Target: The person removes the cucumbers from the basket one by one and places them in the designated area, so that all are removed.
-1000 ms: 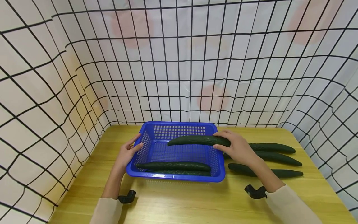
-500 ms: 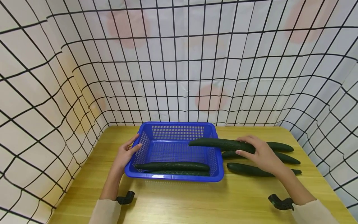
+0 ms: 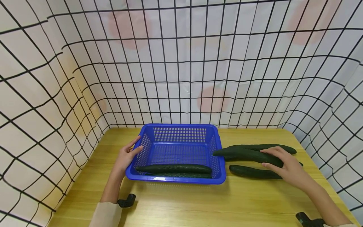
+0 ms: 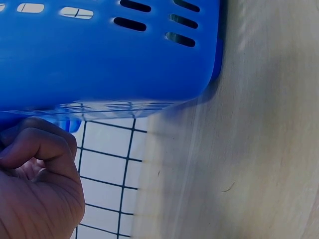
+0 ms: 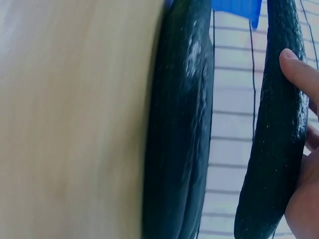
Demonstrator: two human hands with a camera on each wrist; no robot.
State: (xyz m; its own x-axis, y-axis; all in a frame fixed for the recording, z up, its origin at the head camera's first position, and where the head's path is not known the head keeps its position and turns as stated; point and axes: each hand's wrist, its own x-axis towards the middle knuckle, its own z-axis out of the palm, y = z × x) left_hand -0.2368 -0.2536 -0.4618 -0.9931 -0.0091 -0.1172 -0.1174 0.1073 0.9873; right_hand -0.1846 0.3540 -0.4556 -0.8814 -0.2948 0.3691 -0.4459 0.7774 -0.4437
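Note:
My left hand (image 3: pixel 123 159) grips the left rim of a blue plastic basket (image 3: pixel 175 179); in the left wrist view its fingers (image 4: pixel 52 142) are curled at the basket's edge. On the right, my right hand (image 3: pixel 290 167) holds a long dark green cucumber (image 3: pixel 244 154) near its right end, thumb on the near side. The cucumber's left tip overlaps the basket's right rim in the head view. In the right wrist view the held cucumber (image 5: pixel 271 139) hangs apart from the cucumbers (image 5: pixel 174 124) lying on the table. Two cucumbers (image 3: pixel 174 168) lie along the basket's near side.
Below the held one, a cucumber (image 3: pixel 250 172) lies nearer and another (image 3: pixel 261 147) farther back on the wooden table (image 3: pixel 181 205); one between is mostly covered. A white wall (image 3: pixel 158 91) with black grid lines surrounds the table's back and sides.
My right hand has carried the cucumber from over the basket rightward and lower, over the cucumbers on the table. The left hand has stayed at the basket's left rim.

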